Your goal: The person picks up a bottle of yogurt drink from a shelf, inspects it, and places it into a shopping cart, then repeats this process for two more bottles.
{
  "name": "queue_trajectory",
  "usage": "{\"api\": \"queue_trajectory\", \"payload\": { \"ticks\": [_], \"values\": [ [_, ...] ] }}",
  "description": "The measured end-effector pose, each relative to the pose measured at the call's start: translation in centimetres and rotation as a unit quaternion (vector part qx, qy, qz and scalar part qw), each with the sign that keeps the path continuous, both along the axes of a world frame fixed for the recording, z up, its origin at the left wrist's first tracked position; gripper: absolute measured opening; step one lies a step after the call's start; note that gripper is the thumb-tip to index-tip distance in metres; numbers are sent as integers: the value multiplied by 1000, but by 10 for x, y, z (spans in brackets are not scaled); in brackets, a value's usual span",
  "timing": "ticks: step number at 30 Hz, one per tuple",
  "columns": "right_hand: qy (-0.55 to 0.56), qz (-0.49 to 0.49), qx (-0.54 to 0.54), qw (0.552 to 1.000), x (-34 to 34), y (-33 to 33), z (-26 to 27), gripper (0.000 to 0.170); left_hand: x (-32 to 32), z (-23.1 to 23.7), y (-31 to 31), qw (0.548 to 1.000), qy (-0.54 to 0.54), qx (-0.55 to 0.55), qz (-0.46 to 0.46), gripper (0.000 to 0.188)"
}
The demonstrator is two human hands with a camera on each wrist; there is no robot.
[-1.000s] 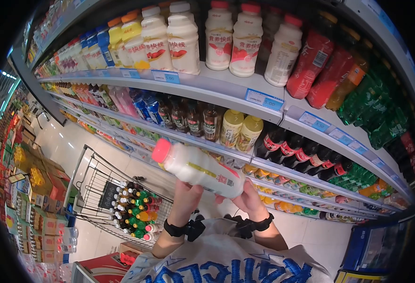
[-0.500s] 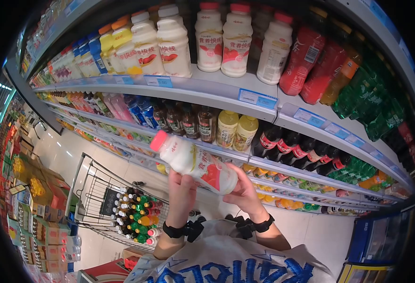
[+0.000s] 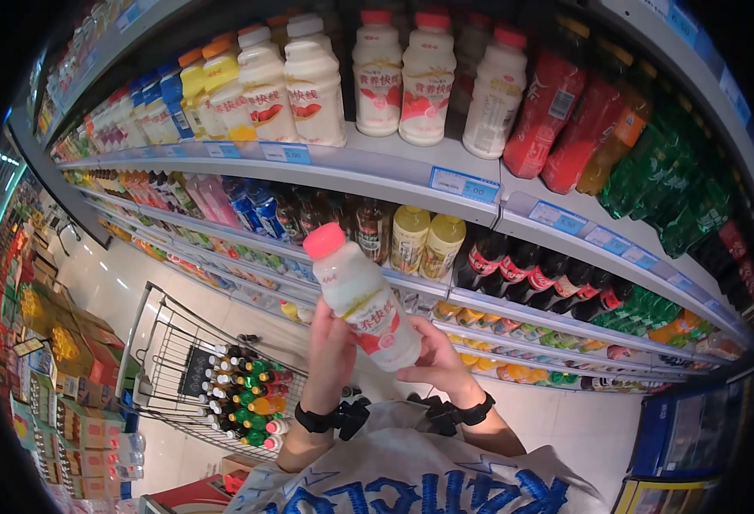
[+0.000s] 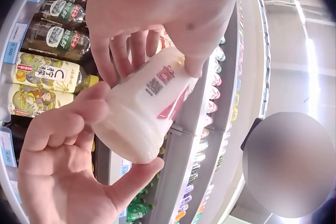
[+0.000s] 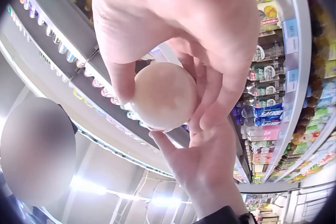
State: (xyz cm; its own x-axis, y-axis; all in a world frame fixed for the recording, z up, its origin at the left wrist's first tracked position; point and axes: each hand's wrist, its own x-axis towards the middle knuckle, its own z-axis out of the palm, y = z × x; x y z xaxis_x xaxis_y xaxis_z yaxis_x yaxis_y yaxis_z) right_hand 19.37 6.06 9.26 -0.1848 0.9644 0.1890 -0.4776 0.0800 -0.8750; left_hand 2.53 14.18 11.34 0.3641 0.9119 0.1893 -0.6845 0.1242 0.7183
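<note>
A white bottle [image 3: 368, 304] with a pink cap and red-printed label is held tilted in front of the chest, cap toward the upper left. My left hand [image 3: 329, 355] grips its side around the middle. The right hand [image 3: 442, 360] holds the base end between thumb and fingers. In the left wrist view the bottle [image 4: 144, 106] shows a small printed code, with the left hand [image 4: 163, 14] above and the right hand [image 4: 68, 166] around the base. The right wrist view shows the round bottle base [image 5: 165, 97] between the right hand's [image 5: 178, 29] thumb and fingers.
A wire shopping cart [image 3: 167, 377] with many bottles stands at the lower left. The upper shelf [image 3: 377, 163] holds white, red and green bottles; lower shelves carry cola bottles [image 3: 522, 270] and other drinks. Stacked cartons [image 3: 86, 403] are at the far left, a blue cabinet [image 3: 681, 437] at the lower right.
The bottle has turned about its length so its front label shows, and it now stands more upright, its cap farther right. Both hands keep hold of it.
</note>
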Motion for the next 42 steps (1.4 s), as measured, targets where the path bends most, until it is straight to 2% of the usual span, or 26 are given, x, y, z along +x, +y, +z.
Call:
{"api": "queue_trajectory", "payload": {
  "ticks": [2,4,5,7,9,12,17,19,22,24,26,28,29,30,32,33,36,38,42],
  "values": [
    [-9,-20,-3,1000,-6,2,-4,83,-4,-8,2,1000,25,-6,-14,54],
    [-16,-42,-7,999,-9,4,-5,86,-7,-12,0,997,23,62,-41,71],
    [-27,-53,-4,998,-9,4,-5,86,-10,-14,0,997,22,63,-43,71],
    [-36,-68,-5,997,-10,2,-9,87,-16,-15,-1,990,96,56,-83,85],
    [-96,-73,-12,993,-9,2,-16,87,-13,0,-7,989,101,70,-78,88],
    [-109,-67,-23,991,-8,2,-11,88,-12,17,-8,984,114,109,-84,92],
    [-95,-91,-24,991,-13,-3,-13,86,-13,19,-2,970,147,167,-97,95],
    [-90,-106,-23,990,-15,-7,-16,85,-10,22,1,961,141,224,-85,101],
    [-136,-85,-38,986,-12,-18,-19,84,-10,24,0,967,124,198,-103,107],
    [-212,-34,-28,976,-13,-26,-13,83,-11,22,6,968,108,199,-109,108],
    [-227,-40,-21,973,-16,-30,-2,88,-12,22,10,969,90,197,-116,109],
    [-243,-46,-12,969,-24,-33,9,93,-14,23,15,983,83,150,-64,108],
    [-176,-74,-22,981,-31,-35,14,98,-17,22,17,978,122,160,-51,93],
    [-109,-102,-33,988,-35,-37,16,103,-18,15,22,978,121,159,-54,93],
    [-119,-104,-17,987,-35,-40,17,106,-18,-7,34,968,188,165,0,71],
    [-129,-103,0,986,-36,-41,17,108,-20,-10,35,969,188,162,-1,71],
    [-73,-96,28,992,-43,-38,15,104,-26,-20,35,970,189,150,-30,63],
    [-72,-95,31,992,-44,-33,14,102,-26,-31,35,989,105,45,-98,74],
    [-41,-100,29,994,-50,-29,18,98,-28,-40,30,987,49,-34,-151,72]
  ]
}}
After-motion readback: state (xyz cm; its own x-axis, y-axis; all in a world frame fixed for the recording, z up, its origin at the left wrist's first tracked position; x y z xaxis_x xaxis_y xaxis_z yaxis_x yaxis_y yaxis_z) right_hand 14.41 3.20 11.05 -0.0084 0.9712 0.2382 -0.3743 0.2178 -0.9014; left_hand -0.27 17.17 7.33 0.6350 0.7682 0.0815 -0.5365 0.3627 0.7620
